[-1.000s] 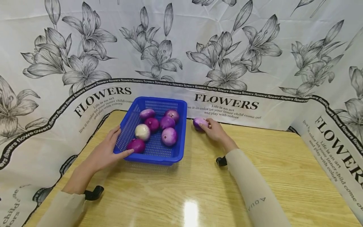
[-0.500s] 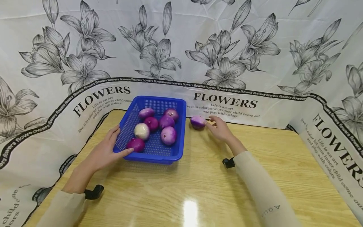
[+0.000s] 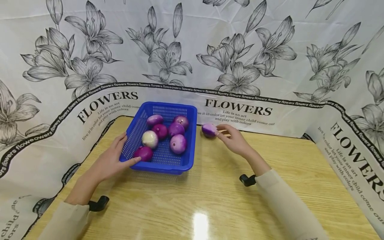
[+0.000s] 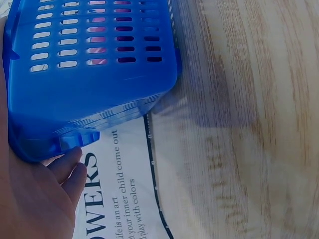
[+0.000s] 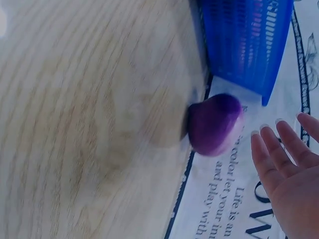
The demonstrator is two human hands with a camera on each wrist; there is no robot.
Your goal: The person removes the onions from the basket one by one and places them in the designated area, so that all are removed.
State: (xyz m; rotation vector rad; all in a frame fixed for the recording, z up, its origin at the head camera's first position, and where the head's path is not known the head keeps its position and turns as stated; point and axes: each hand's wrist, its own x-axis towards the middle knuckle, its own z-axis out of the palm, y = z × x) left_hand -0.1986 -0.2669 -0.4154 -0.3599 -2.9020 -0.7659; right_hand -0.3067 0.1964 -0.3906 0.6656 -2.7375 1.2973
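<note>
A blue plastic basket (image 3: 168,168) with slotted walls stands on the table, holding several purple onions (image 3: 178,144) and one pale onion (image 3: 150,139). My left hand (image 3: 109,161) holds its near left corner, thumb over the front rim and fingers along the left side. In the left wrist view two of its fingertips show at the basket's rim (image 4: 75,142). One more purple onion (image 5: 217,124) lies on the table just right of the basket. Beside that onion is my right hand (image 3: 234,140), its fingers extended and gripping nothing, fingertips close to the onion's right side.
A wood-grain table (image 3: 288,180) lies beneath everything. White cloth (image 3: 192,43) printed with flowers and lettering rises along the back and both sides. The lone onion sits near the table's back edge, close to the cloth.
My right hand has let go of the purple onion and drawn back to the right. That onion now lies slightly further left. The left hand and basket have stayed in place.
</note>
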